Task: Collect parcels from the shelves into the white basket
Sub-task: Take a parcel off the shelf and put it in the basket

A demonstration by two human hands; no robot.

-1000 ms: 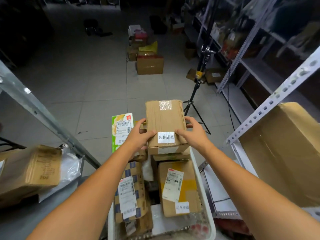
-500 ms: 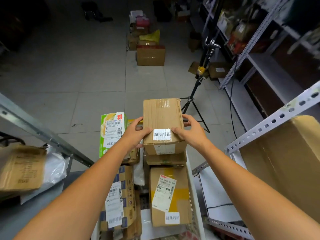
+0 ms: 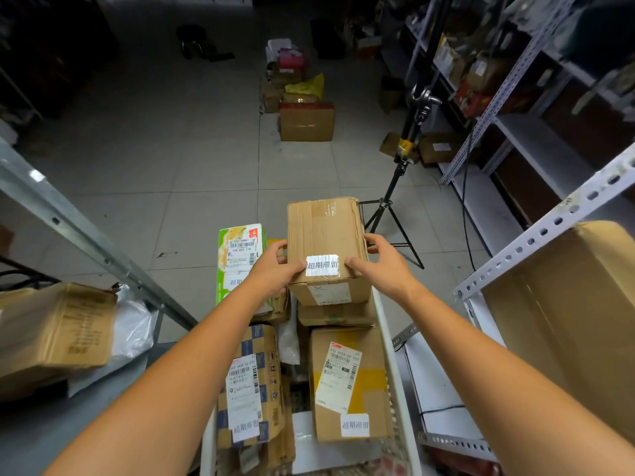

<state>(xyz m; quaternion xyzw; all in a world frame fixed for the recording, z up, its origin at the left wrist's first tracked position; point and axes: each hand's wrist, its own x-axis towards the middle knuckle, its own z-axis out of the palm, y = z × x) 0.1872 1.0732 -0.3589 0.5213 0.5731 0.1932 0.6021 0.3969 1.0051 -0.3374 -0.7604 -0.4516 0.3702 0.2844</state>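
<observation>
A brown cardboard parcel (image 3: pixel 324 231) with a white sticker sits on top of the stack at the far end of the white basket (image 3: pixel 390 352). My left hand (image 3: pixel 275 269) grips its left side and my right hand (image 3: pixel 381 264) grips its right side, thumbs on top. Below it lie another brown box (image 3: pixel 335 316), a box with yellow tape and a label (image 3: pixel 350 383), a blue-checked box (image 3: pixel 254 386) and a green and white upright box (image 3: pixel 240 259).
Metal shelving flanks me: a brown box (image 3: pixel 51 334) and a plastic bag (image 3: pixel 132 331) on the left shelf, a large carton (image 3: pixel 563 324) on the right. A black tripod (image 3: pixel 398 187) stands just beyond the basket. More parcels (image 3: pixel 305 120) sit on the tiled floor.
The parcel held in both hands has sunk slightly onto the stack in the basket. My view has tilted and shifted a little; the hands keep the same hold.
</observation>
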